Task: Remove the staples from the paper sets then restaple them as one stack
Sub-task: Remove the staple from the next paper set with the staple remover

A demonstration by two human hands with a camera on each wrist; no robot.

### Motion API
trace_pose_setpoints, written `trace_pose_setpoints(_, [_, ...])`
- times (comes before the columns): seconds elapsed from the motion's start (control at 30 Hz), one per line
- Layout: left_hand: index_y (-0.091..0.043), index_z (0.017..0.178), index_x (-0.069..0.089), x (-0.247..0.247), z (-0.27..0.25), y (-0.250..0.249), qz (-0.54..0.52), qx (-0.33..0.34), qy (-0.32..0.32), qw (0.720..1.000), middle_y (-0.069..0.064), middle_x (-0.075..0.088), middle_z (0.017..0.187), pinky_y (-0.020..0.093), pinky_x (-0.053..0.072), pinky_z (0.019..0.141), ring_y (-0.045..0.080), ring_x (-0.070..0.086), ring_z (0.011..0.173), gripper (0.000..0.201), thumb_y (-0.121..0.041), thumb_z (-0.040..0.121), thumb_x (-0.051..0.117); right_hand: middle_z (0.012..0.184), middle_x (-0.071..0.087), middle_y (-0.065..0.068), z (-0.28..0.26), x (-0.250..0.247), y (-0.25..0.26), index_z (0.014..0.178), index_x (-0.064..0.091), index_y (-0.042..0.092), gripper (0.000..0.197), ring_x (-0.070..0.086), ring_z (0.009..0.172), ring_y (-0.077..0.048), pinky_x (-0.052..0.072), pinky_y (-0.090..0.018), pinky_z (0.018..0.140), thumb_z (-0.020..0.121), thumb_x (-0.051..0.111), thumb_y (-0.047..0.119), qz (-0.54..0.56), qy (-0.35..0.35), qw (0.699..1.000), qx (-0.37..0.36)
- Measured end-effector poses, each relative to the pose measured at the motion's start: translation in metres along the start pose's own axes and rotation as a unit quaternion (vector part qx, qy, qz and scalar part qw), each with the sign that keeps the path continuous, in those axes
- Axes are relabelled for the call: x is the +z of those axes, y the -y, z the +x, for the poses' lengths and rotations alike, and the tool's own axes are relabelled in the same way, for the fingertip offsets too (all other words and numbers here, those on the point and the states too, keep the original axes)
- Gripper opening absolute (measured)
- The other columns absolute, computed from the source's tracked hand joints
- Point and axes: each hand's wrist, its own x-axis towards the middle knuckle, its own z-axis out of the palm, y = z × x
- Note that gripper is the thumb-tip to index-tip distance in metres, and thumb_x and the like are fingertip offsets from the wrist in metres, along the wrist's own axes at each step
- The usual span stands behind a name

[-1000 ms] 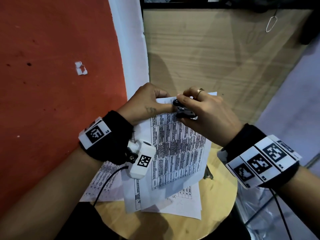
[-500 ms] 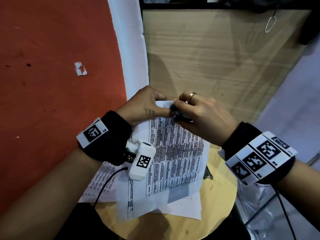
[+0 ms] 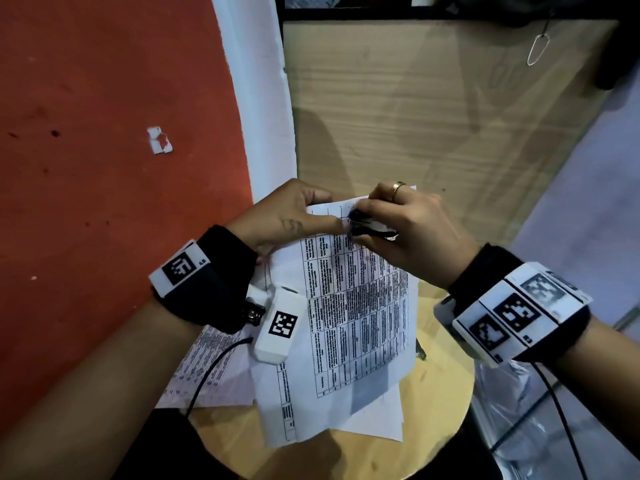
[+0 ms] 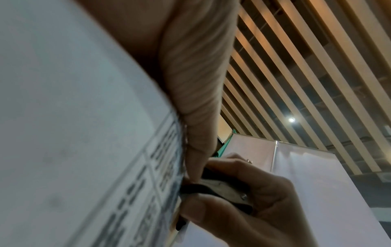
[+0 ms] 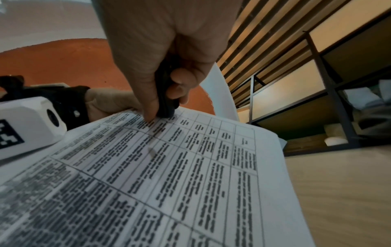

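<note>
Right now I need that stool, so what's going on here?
A person is pulling a staple. The left hand holds up a printed paper set by its top edge, while the right hand grips a black staple remover pressed against that edge. More sheets lie on the round wooden stool.

No legible text in any view. Held paper set [image 3: 360, 306]: printed table, rows and columns of black type, blurred to dashes in head and both wrist views; no word or number readable. Second printed sheet [image 3: 204, 368] lying under the left forearm: same small type, unreadable. Wristbands [image 3: 183, 268]: white plates with black square-pattern markers, coded blocks rather than letters; tiny characters beside them too small to read. White wrist camera housing [image 3: 277, 327]: one such marker, no brand visible.
</note>
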Motion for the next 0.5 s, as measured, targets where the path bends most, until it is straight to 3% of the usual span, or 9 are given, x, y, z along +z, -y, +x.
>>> trace_pose_setpoints(0.13, [-0.016, 0.077, 0.07, 0.0028, -0.0014, -0.0019, -0.029, 0.013, 0.002, 0.999, -0.011, 0.07, 0.066, 0.011, 0.046, 0.066, -0.003, 0.062, 0.065, 0.008, -0.008, 0.075, 0.071, 0.085, 0.064, -0.013, -0.0043, 0.0018, -0.0016, 0.092, 0.07, 0.004, 0.028, 0.064, 0.067, -0.03, 0.054, -0.035, 0.058, 0.071, 0.074, 0.022, 0.043, -0.03, 0.998, 0.028])
trace_pose_setpoints(0.27, [-0.017, 0.072, 0.073, 0.0036, -0.0008, -0.0016, -0.043, 0.019, -0.015, 0.999, -0.005, 0.07, 0.069, 0.018, 0.048, 0.072, 0.005, 0.063, 0.07, 0.007, -0.021, 0.066, 0.073, 0.086, 0.064, -0.013, -0.0064, -0.0004, -0.0017, 0.094, 0.07, 0.002, 0.031, 0.063, 0.071, -0.025, 0.048, -0.032, 0.066, 0.071, 0.076, 0.022, 0.081, -0.06, 0.994, 0.045])
trace_pose_setpoints(0.37, [-0.015, 0.073, 0.071, 0.0035, -0.0009, -0.0021, -0.055, 0.023, -0.009, 0.998, -0.008, 0.069, 0.063, 0.01, 0.046, 0.064, 0.0, 0.063, 0.063, 0.008, -0.007, 0.075, 0.07, 0.085, 0.065, -0.012, -0.0069, -0.0017, -0.0016, 0.095, 0.071, 0.002, 0.032, 0.058, 0.076, -0.014, 0.046, -0.025, 0.069, 0.07, 0.077, 0.022, 0.105, -0.075, 0.99, 0.05])
trace_pose_setpoints(0.5, [-0.017, 0.068, 0.07, 0.0045, 0.0005, 0.0013, -0.053, 0.029, -0.026, 0.998, -0.01, 0.066, 0.059, 0.01, 0.044, 0.058, -0.002, 0.059, 0.057, 0.022, 0.001, 0.079, 0.067, 0.088, 0.065, -0.011, -0.0081, -0.003, -0.0008, 0.097, 0.071, 0.002, 0.035, 0.058, 0.079, -0.012, 0.045, -0.019, 0.075, 0.071, 0.076, 0.024, 0.133, -0.084, 0.985, 0.064])
